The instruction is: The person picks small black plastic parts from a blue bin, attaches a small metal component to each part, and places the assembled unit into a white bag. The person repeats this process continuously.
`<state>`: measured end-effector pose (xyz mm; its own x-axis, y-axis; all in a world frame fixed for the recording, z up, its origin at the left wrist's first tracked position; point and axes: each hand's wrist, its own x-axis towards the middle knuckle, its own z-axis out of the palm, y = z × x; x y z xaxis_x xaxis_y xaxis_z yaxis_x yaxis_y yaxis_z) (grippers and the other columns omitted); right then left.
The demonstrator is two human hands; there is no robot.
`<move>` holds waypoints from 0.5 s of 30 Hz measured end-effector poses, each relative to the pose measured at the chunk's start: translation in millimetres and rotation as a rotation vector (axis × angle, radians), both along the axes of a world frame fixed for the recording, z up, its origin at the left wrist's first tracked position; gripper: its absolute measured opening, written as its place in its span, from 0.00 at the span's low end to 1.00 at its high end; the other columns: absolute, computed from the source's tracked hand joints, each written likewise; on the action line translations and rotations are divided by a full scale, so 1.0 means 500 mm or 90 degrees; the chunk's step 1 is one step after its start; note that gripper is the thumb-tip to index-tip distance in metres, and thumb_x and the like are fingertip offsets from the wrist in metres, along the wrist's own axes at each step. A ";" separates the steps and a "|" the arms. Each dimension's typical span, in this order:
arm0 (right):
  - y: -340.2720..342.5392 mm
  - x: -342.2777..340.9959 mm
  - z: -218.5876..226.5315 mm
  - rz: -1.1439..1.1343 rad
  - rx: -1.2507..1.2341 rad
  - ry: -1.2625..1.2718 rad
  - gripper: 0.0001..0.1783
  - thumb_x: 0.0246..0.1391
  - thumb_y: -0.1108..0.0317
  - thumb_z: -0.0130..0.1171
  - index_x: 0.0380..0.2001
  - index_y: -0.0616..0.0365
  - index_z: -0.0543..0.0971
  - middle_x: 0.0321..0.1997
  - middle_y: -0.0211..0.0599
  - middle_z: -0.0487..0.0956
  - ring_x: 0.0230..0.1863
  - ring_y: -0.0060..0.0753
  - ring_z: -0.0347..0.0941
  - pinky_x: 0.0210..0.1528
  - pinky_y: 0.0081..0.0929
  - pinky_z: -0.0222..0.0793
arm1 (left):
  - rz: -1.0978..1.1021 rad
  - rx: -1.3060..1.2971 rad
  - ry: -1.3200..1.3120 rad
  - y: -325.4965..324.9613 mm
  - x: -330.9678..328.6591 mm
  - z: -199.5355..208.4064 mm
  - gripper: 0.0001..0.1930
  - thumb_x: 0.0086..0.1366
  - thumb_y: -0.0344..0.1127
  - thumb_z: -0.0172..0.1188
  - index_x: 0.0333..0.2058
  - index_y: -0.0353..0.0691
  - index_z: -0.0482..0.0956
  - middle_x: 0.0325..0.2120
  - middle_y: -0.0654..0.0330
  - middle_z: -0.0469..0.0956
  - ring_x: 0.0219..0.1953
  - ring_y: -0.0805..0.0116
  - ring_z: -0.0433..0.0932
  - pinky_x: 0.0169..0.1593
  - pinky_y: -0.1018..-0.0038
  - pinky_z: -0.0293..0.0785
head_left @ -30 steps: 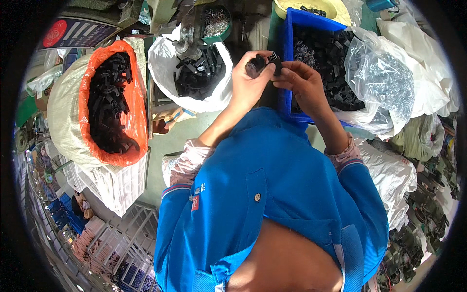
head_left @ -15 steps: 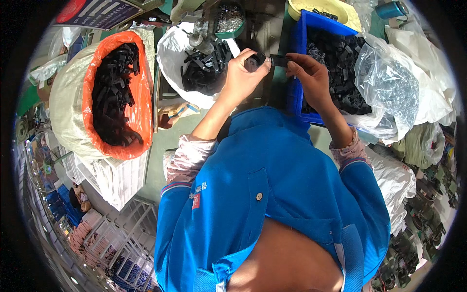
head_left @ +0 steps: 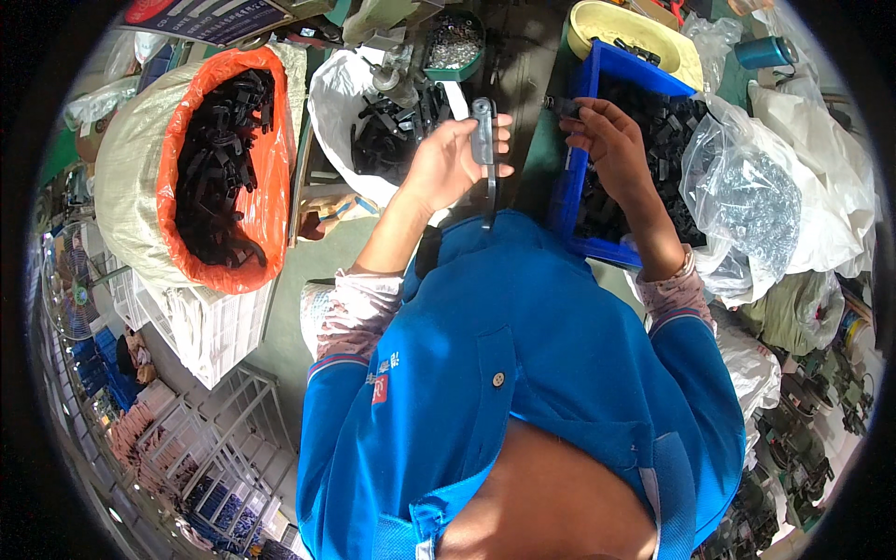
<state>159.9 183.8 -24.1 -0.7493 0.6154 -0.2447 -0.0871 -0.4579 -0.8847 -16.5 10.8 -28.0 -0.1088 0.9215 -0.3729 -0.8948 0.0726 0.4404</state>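
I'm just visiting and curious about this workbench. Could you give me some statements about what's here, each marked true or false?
1. The left hand holds a long black part. True.
2. The right hand is empty. False: the right hand pinches a small dark piece.
3. The two held things touch each other. False: there is a gap between them.
4. A sack with an orange lining stands on the person's left. True.
5. The crate by the right hand is red. False: it is a blue crate.
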 end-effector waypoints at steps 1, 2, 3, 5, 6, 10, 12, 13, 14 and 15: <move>0.007 0.001 -0.002 0.004 -0.011 0.014 0.17 0.58 0.67 0.53 0.47 0.66 0.72 0.42 0.39 0.77 0.43 0.30 0.75 0.43 0.25 0.72 | -0.009 0.006 0.015 -0.002 0.001 -0.009 0.23 0.67 0.42 0.43 0.52 0.28 0.67 0.40 0.51 0.78 0.36 0.63 0.79 0.40 0.64 0.75; 0.013 0.002 -0.001 0.013 -0.027 0.030 0.17 0.58 0.67 0.53 0.48 0.66 0.72 0.42 0.39 0.77 0.43 0.29 0.75 0.43 0.25 0.72 | -0.025 -0.017 0.128 -0.001 0.005 -0.001 0.20 0.68 0.39 0.45 0.52 0.30 0.67 0.41 0.51 0.77 0.36 0.64 0.79 0.38 0.67 0.75; 0.019 0.003 0.003 0.022 -0.042 0.046 0.17 0.58 0.67 0.53 0.48 0.66 0.72 0.42 0.39 0.77 0.43 0.29 0.75 0.43 0.25 0.72 | -0.041 -0.015 0.173 -0.004 0.009 0.008 0.17 0.66 0.35 0.51 0.52 0.34 0.68 0.40 0.52 0.77 0.34 0.68 0.78 0.36 0.74 0.74; 0.024 0.000 0.011 0.037 -0.060 0.065 0.17 0.59 0.68 0.52 0.49 0.66 0.72 0.42 0.38 0.77 0.42 0.27 0.75 0.43 0.23 0.71 | -0.062 -0.048 0.401 -0.007 0.018 -0.003 0.18 0.63 0.33 0.57 0.51 0.37 0.69 0.37 0.55 0.77 0.32 0.73 0.77 0.34 0.78 0.73; 0.025 -0.003 0.015 0.043 -0.063 0.067 0.17 0.60 0.68 0.51 0.49 0.65 0.72 0.42 0.37 0.77 0.41 0.26 0.75 0.42 0.22 0.71 | -0.062 -0.072 0.430 -0.008 0.024 -0.005 0.19 0.61 0.31 0.60 0.50 0.39 0.69 0.37 0.58 0.77 0.33 0.77 0.76 0.34 0.79 0.73; 0.015 -0.019 0.027 0.052 -0.021 0.024 0.15 0.59 0.66 0.53 0.46 0.64 0.75 0.41 0.36 0.78 0.40 0.26 0.74 0.42 0.23 0.71 | -0.082 -0.021 0.344 -0.012 0.047 0.002 0.18 0.62 0.30 0.57 0.51 0.38 0.68 0.42 0.60 0.75 0.38 0.72 0.76 0.32 0.78 0.76; 0.011 -0.024 0.022 0.059 0.022 0.018 0.15 0.59 0.67 0.54 0.45 0.64 0.74 0.39 0.34 0.78 0.38 0.23 0.74 0.41 0.20 0.70 | -0.086 -0.025 0.339 -0.013 0.054 0.011 0.19 0.63 0.30 0.55 0.53 0.38 0.68 0.44 0.58 0.75 0.41 0.68 0.77 0.34 0.75 0.79; 0.009 -0.026 0.020 0.062 0.044 0.015 0.14 0.59 0.67 0.54 0.45 0.64 0.74 0.38 0.32 0.77 0.37 0.21 0.73 0.40 0.18 0.69 | -0.088 -0.027 0.337 -0.014 0.056 0.014 0.19 0.63 0.29 0.55 0.53 0.37 0.67 0.45 0.58 0.75 0.42 0.67 0.77 0.35 0.74 0.80; 0.008 -0.027 0.020 0.076 0.083 0.001 0.14 0.58 0.67 0.55 0.44 0.64 0.75 0.37 0.32 0.77 0.36 0.21 0.73 0.40 0.18 0.69 | -0.094 -0.021 0.321 -0.017 0.056 0.011 0.20 0.64 0.29 0.53 0.54 0.37 0.67 0.47 0.57 0.74 0.44 0.64 0.77 0.39 0.70 0.80; 0.007 -0.027 0.021 0.089 0.121 -0.012 0.14 0.58 0.67 0.56 0.44 0.64 0.75 0.36 0.31 0.77 0.36 0.20 0.73 0.40 0.18 0.68 | -0.091 -0.016 0.317 -0.019 0.058 0.010 0.20 0.64 0.30 0.53 0.54 0.37 0.67 0.48 0.56 0.74 0.44 0.63 0.77 0.40 0.69 0.80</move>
<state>146.2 187.2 -13.5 -0.8270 0.5422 -0.1485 -0.0175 -0.2889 -0.9572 12.4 1.4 -22.9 -0.1525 0.9317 -0.3296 -0.5581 0.1940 0.8068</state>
